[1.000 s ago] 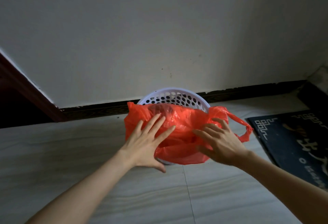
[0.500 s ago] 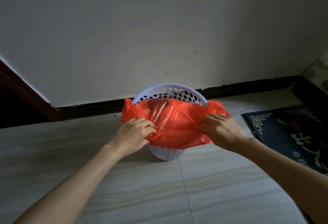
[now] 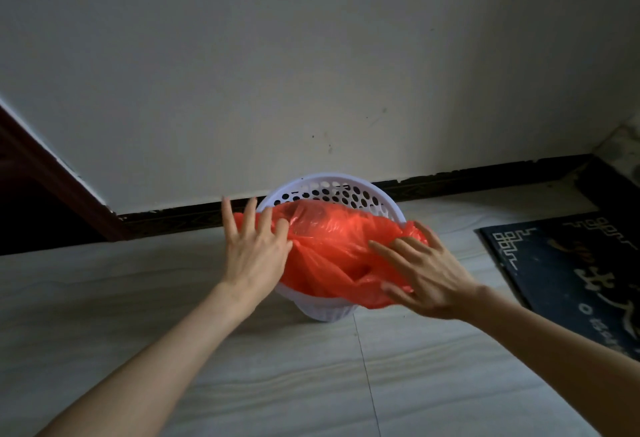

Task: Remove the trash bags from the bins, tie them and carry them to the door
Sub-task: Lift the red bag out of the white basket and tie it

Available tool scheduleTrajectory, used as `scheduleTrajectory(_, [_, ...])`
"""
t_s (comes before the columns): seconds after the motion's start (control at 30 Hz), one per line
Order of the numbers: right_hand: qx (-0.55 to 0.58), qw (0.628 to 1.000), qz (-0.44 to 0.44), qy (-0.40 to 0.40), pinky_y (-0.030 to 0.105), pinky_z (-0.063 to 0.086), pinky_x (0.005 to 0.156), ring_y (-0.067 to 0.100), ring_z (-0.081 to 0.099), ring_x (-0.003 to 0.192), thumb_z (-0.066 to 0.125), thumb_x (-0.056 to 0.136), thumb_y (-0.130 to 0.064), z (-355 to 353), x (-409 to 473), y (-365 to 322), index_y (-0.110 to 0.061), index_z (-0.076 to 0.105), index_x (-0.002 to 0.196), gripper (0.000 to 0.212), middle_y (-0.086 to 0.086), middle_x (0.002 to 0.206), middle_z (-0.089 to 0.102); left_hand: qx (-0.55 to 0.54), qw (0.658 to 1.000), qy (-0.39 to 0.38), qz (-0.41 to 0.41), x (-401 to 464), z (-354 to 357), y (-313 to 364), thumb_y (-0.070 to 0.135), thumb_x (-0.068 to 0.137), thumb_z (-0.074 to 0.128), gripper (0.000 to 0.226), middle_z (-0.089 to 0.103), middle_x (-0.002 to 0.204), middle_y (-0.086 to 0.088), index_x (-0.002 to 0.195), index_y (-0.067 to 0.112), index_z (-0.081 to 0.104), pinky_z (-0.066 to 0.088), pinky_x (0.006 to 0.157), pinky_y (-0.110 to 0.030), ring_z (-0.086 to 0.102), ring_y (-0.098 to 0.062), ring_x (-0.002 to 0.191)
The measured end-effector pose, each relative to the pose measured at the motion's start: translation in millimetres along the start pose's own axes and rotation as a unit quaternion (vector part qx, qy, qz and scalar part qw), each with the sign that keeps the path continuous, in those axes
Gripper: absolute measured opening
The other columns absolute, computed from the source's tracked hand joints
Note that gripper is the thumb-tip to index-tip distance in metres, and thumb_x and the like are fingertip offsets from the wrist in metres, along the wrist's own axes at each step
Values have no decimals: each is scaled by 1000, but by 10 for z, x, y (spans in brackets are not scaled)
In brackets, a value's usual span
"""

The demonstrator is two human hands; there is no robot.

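Note:
A white perforated bin (image 3: 334,189) stands on the tiled floor against the wall. An orange trash bag (image 3: 332,246) lies bunched over its near rim and hangs down its front. My left hand (image 3: 252,249) is at the bag's left side with fingers spread and straight, the thumb touching the plastic. My right hand (image 3: 420,272) rests on the bag's right side, fingers spread over the crumpled edge. Neither hand is closed around the plastic. The bag's contents are hidden.
A dark doormat (image 3: 575,277) with white characters lies on the floor to the right. A black skirting (image 3: 467,178) runs along the pale wall. A dark reddish door frame (image 3: 45,173) slants at the left. Light floor tiles (image 3: 277,384) spread in front of the bin.
Both hands gripped the bag's edge half a second ago; now their fingers have opened and spread. The bag's near edge has dropped lower over the bin's front.

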State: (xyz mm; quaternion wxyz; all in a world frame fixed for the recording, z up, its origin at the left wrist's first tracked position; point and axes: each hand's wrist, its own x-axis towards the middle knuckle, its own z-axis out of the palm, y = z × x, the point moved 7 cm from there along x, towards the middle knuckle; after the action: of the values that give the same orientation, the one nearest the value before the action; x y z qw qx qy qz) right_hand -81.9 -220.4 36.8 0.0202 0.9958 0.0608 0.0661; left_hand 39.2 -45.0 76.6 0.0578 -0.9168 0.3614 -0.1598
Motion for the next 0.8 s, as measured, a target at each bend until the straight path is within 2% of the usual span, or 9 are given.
scheduleTrajectory(0.1, [-52, 997, 4, -47, 60, 39, 96, 29, 53, 113, 30, 74, -77, 185, -85, -20, -19, 41, 134, 84, 6, 120, 59, -51, 997, -51, -12, -14, 100, -55, -4, 72, 65, 25, 69, 75, -17, 96, 2, 59, 30, 97, -69, 67, -36, 85])
scheduleTrajectory(0.2, [8, 999, 47, 1, 53, 57, 71, 29, 39, 114, 49, 77, -51, 114, -86, 54, -25, 52, 120, 51, 11, 121, 53, -130, 982, -123, -62, -52, 245, -123, -5, 87, 36, 37, 60, 115, -20, 122, 4, 41, 43, 92, -50, 61, -39, 99])
scheduleTrajectory(0.27, [61, 995, 80, 22, 50, 58, 58, 34, 36, 116, 59, 78, -30, 32, -53, 101, -23, 62, 104, 26, 19, 124, 52, -155, 976, -126, -85, -75, 217, -88, 0, 91, 32, 36, 52, 123, -20, 126, 5, 35, 47, 81, -47, 60, -40, 99])
scheduleTrajectory(0.37, [98, 984, 146, 21, 54, 55, 64, 42, 45, 114, 57, 85, -16, -87, 77, 120, -9, 62, 96, 14, 22, 128, 49, -126, 984, -91, -83, -78, 115, 29, 3, 93, 31, 32, 47, 124, -15, 124, 8, 37, 46, 75, -45, 59, -40, 100])
scheduleTrajectory(0.5, [186, 963, 194, 5, 39, 49, 79, 29, 54, 101, 44, 92, -17, -193, 333, -35, -9, 52, 110, 22, 12, 115, 54, -281, 956, 1, -82, -6, 79, 198, 0, 91, 41, 23, 60, 110, -14, 107, 4, 58, 46, 83, -38, 59, -34, 101])
scheduleTrajectory(0.6, [265, 951, 154, -35, 32, 44, 93, 24, 49, 115, 52, 89, -15, -190, 474, -326, -18, 34, 137, 51, 7, 138, 41, -423, 896, 14, -135, 9, 77, 270, 9, 91, 53, 12, 68, 94, -5, 96, 7, 63, 33, 79, -11, 61, -18, 90])
scheduleTrajectory(0.7, [292, 945, 129, -71, 33, 52, 83, 25, 54, 103, 53, 88, -11, -54, 496, -460, -26, 8, 146, 75, 9, 140, 31, -517, 838, -23, -170, -28, 132, 290, 9, 86, 60, 16, 58, 85, 2, 81, 18, 48, 44, 83, -23, 61, -18, 91])
scheduleTrajectory(0.73, [284, 948, 118, -78, 34, 54, 77, 23, 55, 94, 53, 88, -12, -10, 496, -477, -29, 4, 146, 78, 9, 137, 32, -533, 828, -38, -170, -54, 158, 283, 8, 86, 59, 22, 54, 90, 0, 76, 22, 45, 45, 87, -28, 59, -20, 95])
scheduleTrajectory(0.8, [252, 958, 103, -88, 33, 54, 70, 15, 50, 84, 53, 88, -16, 52, 508, -505, -33, 12, 145, 72, 8, 132, 35, -545, 818, -91, -157, -128, 201, 288, 3, 88, 52, 24, 51, 101, -3, 79, 23, 44, 40, 89, -20, 53, -14, 103])
